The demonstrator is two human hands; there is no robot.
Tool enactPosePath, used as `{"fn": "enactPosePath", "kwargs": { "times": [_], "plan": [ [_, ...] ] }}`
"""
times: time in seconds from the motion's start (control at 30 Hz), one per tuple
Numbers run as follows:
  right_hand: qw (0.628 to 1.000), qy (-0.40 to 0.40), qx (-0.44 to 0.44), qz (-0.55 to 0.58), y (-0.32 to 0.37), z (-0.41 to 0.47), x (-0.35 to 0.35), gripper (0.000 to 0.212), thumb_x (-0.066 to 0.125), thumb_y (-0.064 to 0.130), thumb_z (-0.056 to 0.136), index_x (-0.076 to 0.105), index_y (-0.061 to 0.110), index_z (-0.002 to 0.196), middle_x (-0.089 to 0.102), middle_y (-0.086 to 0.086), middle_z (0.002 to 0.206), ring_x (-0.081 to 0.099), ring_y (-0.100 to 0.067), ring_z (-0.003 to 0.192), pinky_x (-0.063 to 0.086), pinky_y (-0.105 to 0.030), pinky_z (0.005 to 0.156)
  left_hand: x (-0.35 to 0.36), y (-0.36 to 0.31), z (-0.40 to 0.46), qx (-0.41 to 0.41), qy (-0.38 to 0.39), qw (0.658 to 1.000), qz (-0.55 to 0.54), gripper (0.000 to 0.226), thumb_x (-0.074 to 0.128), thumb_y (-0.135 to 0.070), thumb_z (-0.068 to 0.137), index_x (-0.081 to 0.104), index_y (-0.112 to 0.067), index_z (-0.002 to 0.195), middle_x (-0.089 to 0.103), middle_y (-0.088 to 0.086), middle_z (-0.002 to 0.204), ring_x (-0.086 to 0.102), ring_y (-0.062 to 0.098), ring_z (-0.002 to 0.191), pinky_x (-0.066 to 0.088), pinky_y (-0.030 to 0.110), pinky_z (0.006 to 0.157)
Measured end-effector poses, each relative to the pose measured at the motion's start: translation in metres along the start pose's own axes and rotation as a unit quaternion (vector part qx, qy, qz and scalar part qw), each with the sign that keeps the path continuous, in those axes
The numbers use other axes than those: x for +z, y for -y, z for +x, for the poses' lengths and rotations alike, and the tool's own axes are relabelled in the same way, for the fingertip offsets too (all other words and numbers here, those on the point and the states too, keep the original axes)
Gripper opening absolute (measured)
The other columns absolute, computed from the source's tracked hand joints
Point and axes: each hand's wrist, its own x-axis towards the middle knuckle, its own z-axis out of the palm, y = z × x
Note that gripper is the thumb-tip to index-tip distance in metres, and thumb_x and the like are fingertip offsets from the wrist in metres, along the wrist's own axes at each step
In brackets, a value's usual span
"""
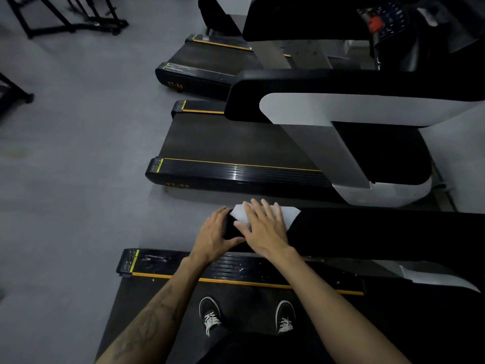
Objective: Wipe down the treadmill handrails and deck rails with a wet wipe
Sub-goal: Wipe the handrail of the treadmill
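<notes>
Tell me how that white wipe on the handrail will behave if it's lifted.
Probably floppy: the wipe drapes over the handrail edge under the flat right hand. Likely very light, being a thin sheet. It may cling slightly if wet, though wetness isn't visible.

a single head-worn wide view looks steeply down, close over the hands (pixel 241 229); far edges seem dim.
</notes>
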Motion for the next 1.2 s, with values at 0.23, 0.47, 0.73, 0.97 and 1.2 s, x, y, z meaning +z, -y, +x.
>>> {"fn": "enactPosePath", "kwargs": {
  "times": [0.23, 0.47, 0.73, 0.97, 1.2],
  "plan": [
    [0.992, -0.06, -0.076, -0.079, -0.049, -0.035, 0.002, 0.069, 0.017, 0.056, 0.103, 0.027, 0.022, 0.162, 0.018, -0.002, 0.17, 0.018, -0.025, 0.157, 0.012, -0.048, 0.128, 0.001, 0.006, -0.006, -0.003, -0.012, 1.0, -0.011, 0.089, 0.084, -0.043, 0.083, 0.041, -0.006, 0.152, 0.046, 0.011, 0.153, 0.045, 0.025, 0.14, 0.038, 0.043, 0.118],
    [0.998, -0.021, -0.024, -0.054, 0.001, -0.012, 0.01, 0.075, 0.018, 0.063, 0.103, 0.01, 0.022, 0.165, 0.004, -0.003, 0.173, 0.0, -0.025, 0.159, -0.003, -0.052, 0.127, 0.007, 0.005, -0.013, 0.012, -0.023, 0.999, -0.021, 0.082, 0.079, -0.042, 0.087, 0.042, -0.007, 0.151, 0.049, 0.01, 0.149, 0.049, 0.022, 0.136, 0.043, 0.043, 0.114],
    [0.982, -0.069, -0.132, -0.112, -0.056, -0.048, 0.013, 0.065, 0.031, 0.049, 0.105, 0.025, 0.02, 0.163, 0.012, -0.005, 0.171, 0.013, -0.026, 0.158, 0.016, -0.051, 0.127, 0.005, 0.013, -0.017, 0.001, -0.026, 1.0, -0.012, 0.081, 0.079, -0.04, 0.088, 0.04, -0.009, 0.151, 0.047, 0.009, 0.15, 0.047, 0.021, 0.137, 0.039, 0.035, 0.116],
    [0.991, -0.036, -0.08, -0.104, 0.004, -0.029, 0.026, 0.072, 0.025, 0.058, 0.104, 0.014, 0.02, 0.165, 0.0, -0.007, 0.172, -0.001, -0.031, 0.159, 0.002, -0.057, 0.126, 0.005, 0.021, -0.027, -0.013, -0.03, 0.999, 0.003, 0.08, 0.074, -0.047, 0.09, 0.039, -0.011, 0.151, 0.047, 0.007, 0.15, 0.048, 0.019, 0.135, 0.036, 0.028, 0.111],
    [0.991, -0.078, -0.061, -0.09, -0.03, -0.042, 0.021, 0.066, 0.041, 0.047, 0.105, 0.025, 0.021, 0.163, 0.013, -0.006, 0.171, 0.013, -0.029, 0.158, 0.015, -0.054, 0.126, 0.005, 0.027, -0.027, -0.02, -0.042, 0.999, 0.005, 0.075, 0.073, -0.042, 0.092, 0.039, -0.012, 0.152, 0.046, 0.007, 0.152, 0.045, 0.02, 0.138, 0.035, 0.031, 0.115]
  ]
}}
